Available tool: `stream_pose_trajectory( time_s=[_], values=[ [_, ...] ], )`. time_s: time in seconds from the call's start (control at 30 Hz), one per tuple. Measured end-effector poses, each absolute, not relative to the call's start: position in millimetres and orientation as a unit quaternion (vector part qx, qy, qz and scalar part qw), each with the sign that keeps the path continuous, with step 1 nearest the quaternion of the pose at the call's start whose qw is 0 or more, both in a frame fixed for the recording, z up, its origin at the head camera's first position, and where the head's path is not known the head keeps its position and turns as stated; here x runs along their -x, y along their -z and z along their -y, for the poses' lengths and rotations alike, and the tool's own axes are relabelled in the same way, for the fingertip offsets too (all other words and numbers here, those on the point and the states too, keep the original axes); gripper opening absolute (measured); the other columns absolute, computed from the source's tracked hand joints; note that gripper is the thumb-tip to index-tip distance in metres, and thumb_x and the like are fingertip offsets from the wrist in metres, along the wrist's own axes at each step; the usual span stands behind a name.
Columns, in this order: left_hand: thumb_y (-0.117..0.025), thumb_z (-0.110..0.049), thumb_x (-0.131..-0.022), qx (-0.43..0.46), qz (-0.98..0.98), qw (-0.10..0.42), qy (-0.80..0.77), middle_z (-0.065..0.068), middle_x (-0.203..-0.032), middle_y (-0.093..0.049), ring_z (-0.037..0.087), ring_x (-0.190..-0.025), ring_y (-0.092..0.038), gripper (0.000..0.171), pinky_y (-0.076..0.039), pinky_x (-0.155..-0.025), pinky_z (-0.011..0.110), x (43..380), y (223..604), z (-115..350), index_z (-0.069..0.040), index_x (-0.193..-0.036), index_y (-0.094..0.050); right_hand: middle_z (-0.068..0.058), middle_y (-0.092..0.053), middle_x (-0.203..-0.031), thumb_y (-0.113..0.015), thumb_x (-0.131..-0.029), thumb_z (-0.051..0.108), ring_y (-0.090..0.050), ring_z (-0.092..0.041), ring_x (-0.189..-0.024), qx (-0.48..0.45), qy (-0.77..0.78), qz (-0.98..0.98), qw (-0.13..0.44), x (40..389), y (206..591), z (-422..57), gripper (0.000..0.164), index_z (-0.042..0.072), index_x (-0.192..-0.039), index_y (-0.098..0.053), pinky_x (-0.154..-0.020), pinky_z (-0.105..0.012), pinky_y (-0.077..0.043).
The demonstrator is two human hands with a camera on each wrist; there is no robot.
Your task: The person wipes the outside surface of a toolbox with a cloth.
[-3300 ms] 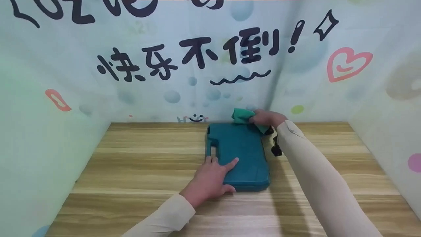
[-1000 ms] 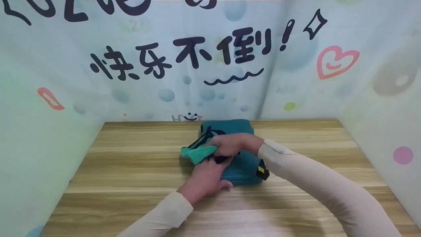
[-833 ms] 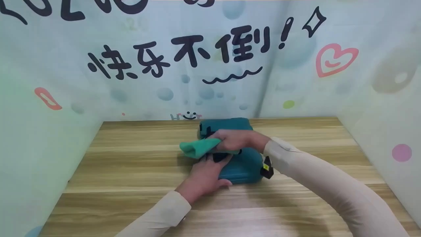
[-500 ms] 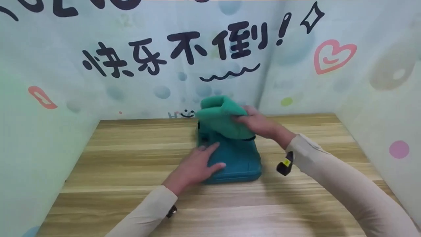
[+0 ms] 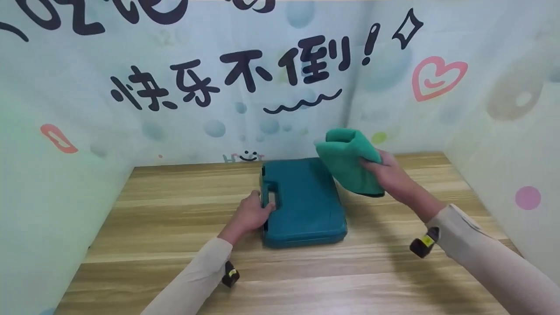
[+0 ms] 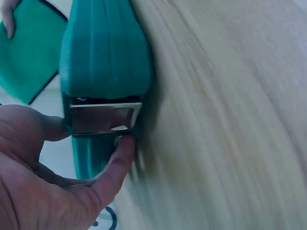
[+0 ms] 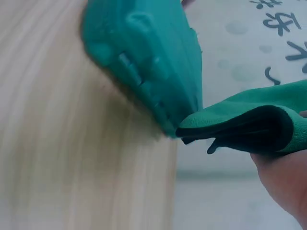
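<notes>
A teal plastic carrying case (image 5: 304,201) lies flat on the wooden table, with its handle cutout toward the left. My left hand (image 5: 251,213) pinches the handle side, thumb on top at the cutout and fingers over the outer edge. In the left wrist view a metal latch (image 6: 103,119) shows on the side of the case, with thumb and index finger on either side of it. To the right, my right hand (image 5: 389,175) grips a folded green cloth (image 5: 350,159) with black edging, raised above the case's far right corner. Its folded layers show in the right wrist view.
The wooden table (image 5: 183,218) stretches out on both sides of the case. Behind it hangs a printed backdrop (image 5: 192,131) with black characters. Small dark wrist cameras (image 5: 424,243) sit at both sleeves.
The right hand has carried the green cloth from over the case's handle area up and to the right, off the case. The left hand has shifted from the case's top to its handle edge.
</notes>
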State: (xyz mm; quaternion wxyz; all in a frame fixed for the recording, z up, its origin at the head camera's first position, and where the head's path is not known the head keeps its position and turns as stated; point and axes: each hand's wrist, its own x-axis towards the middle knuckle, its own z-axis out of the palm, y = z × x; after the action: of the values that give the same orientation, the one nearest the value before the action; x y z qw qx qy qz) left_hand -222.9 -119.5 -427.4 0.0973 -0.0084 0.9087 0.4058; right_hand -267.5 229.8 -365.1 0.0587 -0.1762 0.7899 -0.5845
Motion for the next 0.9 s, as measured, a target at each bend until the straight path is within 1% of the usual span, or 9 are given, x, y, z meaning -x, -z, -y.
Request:
stream_pose_trajectory(
  time_s=[0.07,0.2,0.3,0.37,0.43,0.53,0.63,0.73,0.9],
  values=[
    [-0.058,-0.023,-0.106,0.016,-0.9,0.101,-0.425,0.022,-0.114,-0.059,0.03,-0.099,-0.059,0.054,-0.051,-0.088,0.043,225.7,430.7,117.0,0.013,-0.142,-0.04,-0.02,-0.05,-0.143,-0.048,-0.11,0.028,-0.049,-0.036,-0.128,0.157,0.589,-0.791,0.047,261.9,369.9,-243.2,0.051,-0.005,-0.148,-0.041,-0.106,-0.057,-0.036],
    [-0.056,-0.019,-0.106,0.043,-0.868,0.118,-0.48,0.018,-0.109,-0.057,0.028,-0.098,-0.055,0.048,-0.048,-0.087,0.039,228.6,435.7,115.7,0.015,-0.137,-0.044,-0.022,-0.049,-0.14,-0.048,-0.109,0.027,-0.052,-0.034,-0.123,0.096,0.629,-0.77,0.047,250.7,378.6,-266.4,0.051,-0.008,-0.146,-0.04,-0.1,-0.049,-0.044],
    [-0.054,-0.019,-0.107,0.068,-0.836,0.141,-0.526,0.014,-0.099,-0.057,0.025,-0.09,-0.056,0.034,-0.047,-0.08,0.036,228.6,437.9,118.1,0.01,-0.124,-0.054,-0.019,-0.049,-0.136,-0.052,-0.108,0.029,-0.053,-0.03,-0.118,0.036,0.665,-0.744,0.054,242.9,382.3,-280.9,0.054,-0.005,-0.146,-0.037,-0.094,-0.042,-0.048],
    [-0.054,-0.019,-0.108,0.08,-0.814,0.154,-0.555,0.012,-0.091,-0.057,0.023,-0.082,-0.057,0.026,-0.048,-0.075,0.034,227.9,438.3,121.3,0.006,-0.114,-0.058,-0.015,-0.048,-0.133,-0.056,-0.106,0.032,-0.052,-0.028,-0.117,0.0,0.679,-0.732,0.055,237.9,383.4,-289.9,0.055,-0.001,-0.146,-0.036,-0.093,-0.039,-0.048],
    [-0.054,-0.021,-0.108,0.088,-0.789,0.165,-0.586,0.01,-0.088,-0.058,0.022,-0.078,-0.057,0.025,-0.048,-0.074,0.034,226.5,437.2,125.8,0.003,-0.109,-0.061,-0.013,-0.047,-0.132,-0.058,-0.105,0.032,-0.05,-0.026,-0.116,-0.025,0.689,-0.722,0.056,233.0,383.9,-298.7,0.054,0.002,-0.145,-0.037,-0.093,-0.038,-0.046],
    [-0.056,-0.023,-0.107,0.086,-0.739,0.181,-0.643,0.012,-0.094,-0.062,0.022,-0.083,-0.06,0.03,-0.052,-0.081,0.035,221.9,433.2,134.5,0.005,-0.113,-0.064,-0.011,-0.045,-0.132,-0.059,-0.105,0.031,-0.048,-0.025,-0.117,-0.049,0.7,-0.71,0.061,226.7,385.6,-311.2,0.049,0.006,-0.142,-0.038,-0.094,-0.038,-0.045],
    [-0.055,-0.025,-0.108,0.08,-0.68,0.198,-0.702,0.016,-0.11,-0.065,0.023,-0.094,-0.062,0.035,-0.052,-0.09,0.038,214.2,426.5,142.6,0.006,-0.122,-0.063,-0.011,-0.044,-0.133,-0.059,-0.105,0.031,-0.048,-0.025,-0.119,-0.065,0.709,-0.699,0.065,221.7,388.2,-322.0,0.048,0.008,-0.141,-0.037,-0.094,-0.037,-0.046],
    [-0.052,-0.027,-0.109,0.07,-0.63,0.204,-0.746,0.019,-0.122,-0.063,0.025,-0.103,-0.062,0.04,-0.051,-0.095,0.039,206.3,417.0,148.9,0.007,-0.128,-0.059,-0.011,-0.042,-0.135,-0.059,-0.105,0.032,-0.046,-0.025,-0.12,-0.073,0.717,-0.69,0.067,218.8,390.4,-331.0,0.05,0.01,-0.142,-0.034,-0.092,-0.036,-0.048],
    [-0.049,-0.029,-0.11,0.045,-0.586,0.185,-0.787,0.017,-0.12,-0.064,0.025,-0.105,-0.064,0.045,-0.05,-0.097,0.039,197.8,395.2,154.8,0.009,-0.133,-0.053,-0.01,-0.043,-0.133,-0.06,-0.104,0.032,-0.049,-0.024,-0.118,-0.07,0.739,-0.667,0.066,214.7,392.5,-341.7,0.043,0.014,-0.135,-0.036,-0.089,-0.034,-0.051]
  ],
)
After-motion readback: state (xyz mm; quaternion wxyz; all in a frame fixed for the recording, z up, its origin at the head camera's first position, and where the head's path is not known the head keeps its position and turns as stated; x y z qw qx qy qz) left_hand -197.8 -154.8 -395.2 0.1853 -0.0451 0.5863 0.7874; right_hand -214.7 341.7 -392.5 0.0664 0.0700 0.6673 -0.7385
